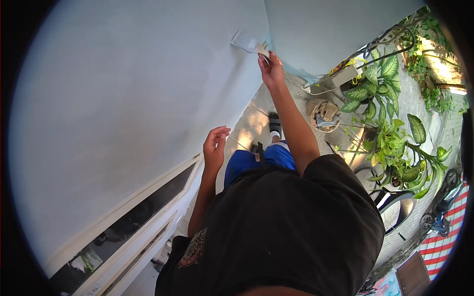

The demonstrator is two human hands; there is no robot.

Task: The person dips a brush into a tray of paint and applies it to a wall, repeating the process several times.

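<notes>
My right hand (273, 74) is raised at the wall corner, its fingers closed around the pale handle of a putty knife (245, 42). The knife's broad, flared blade is coated whitish and points up and left, overlapping the pale blue wall (128, 89). Lower down, my left hand (215, 143) hangs beside the same wall with loosely bent fingers and holds nothing. Greyish patches and a soft shadow show on the wall between the two hands.
A window frame (123, 207) runs along the wall at lower left. Right of my right arm stands a container of crumpled material (324, 116). Leafy potted plants (390, 143) and a cable (412, 42) lie beyond it. A parked motorcycle (439, 207) is at far right.
</notes>
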